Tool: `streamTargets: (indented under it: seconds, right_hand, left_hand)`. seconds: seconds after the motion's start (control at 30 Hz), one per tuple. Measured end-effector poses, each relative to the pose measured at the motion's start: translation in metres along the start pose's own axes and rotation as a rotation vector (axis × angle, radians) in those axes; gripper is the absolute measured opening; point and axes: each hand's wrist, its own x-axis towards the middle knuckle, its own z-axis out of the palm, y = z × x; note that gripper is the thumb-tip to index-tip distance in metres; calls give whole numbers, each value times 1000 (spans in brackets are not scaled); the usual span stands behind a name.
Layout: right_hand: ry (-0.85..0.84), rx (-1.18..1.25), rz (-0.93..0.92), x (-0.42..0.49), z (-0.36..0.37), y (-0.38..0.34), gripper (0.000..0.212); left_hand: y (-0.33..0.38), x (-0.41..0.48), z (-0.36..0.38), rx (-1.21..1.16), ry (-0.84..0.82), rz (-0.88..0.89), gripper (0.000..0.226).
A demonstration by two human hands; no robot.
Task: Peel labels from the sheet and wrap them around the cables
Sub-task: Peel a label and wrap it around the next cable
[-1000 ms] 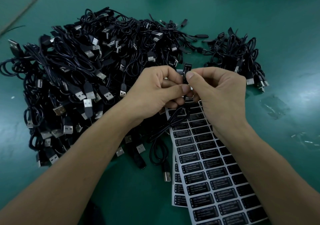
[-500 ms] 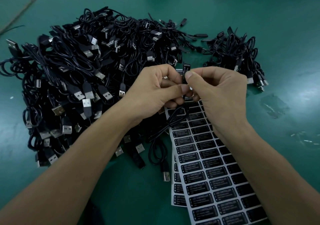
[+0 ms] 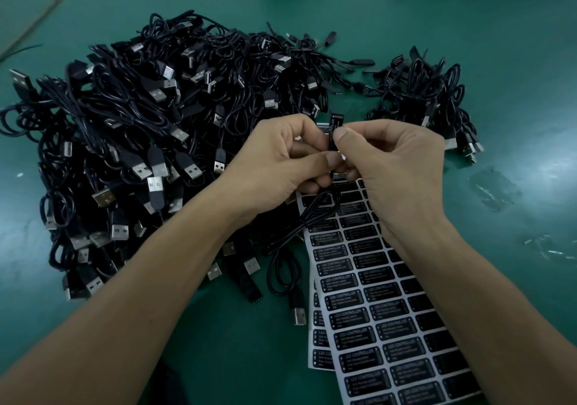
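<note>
Both hands meet above the top edge of the sheet with fingers curled. The left hand (image 3: 274,162) and the right hand (image 3: 398,167) each pinch, between thumb and forefinger, a narrow black glossy label with fine white print (image 3: 333,128) that stands upright between their tips. From under the fingers a thin round black rubber cable (image 3: 304,224) hangs down, crosses the sheet's corner, loops on the mat and ends in a flat silver metal USB plug (image 3: 299,314). How far the label is closed round the cable cannot be told, as the fingers hide it.

Under the right wrist lies a white paper sheet of rounded black rectangular stickers (image 3: 374,295), set in rows and printed "LED CONTROLLER". A second sheet (image 3: 316,339) shows beneath its left edge. Left of the hands spreads a large tangled heap of similar black cables (image 3: 131,130) with boxy silver plugs. A smaller bundle (image 3: 427,92) lies to the right. All rest on a smooth green table mat (image 3: 515,45) with a dull sheen.
</note>
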Motion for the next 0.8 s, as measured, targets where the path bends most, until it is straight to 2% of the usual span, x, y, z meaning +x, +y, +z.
streamTargets:
  seconds: [0.6,0.73,0.8]
  right_hand:
    - [-2,103,79,0,0,3,6]
    - [9,174,101,1,-2,3,27]
    - [-9,185,107,1,-3,4,26]
  left_hand:
    - [0,0,2,-2,4,-3,12]
    - [0,0,1,0,2,-10,10]
    - [1,0,0,7,5,-11,9]
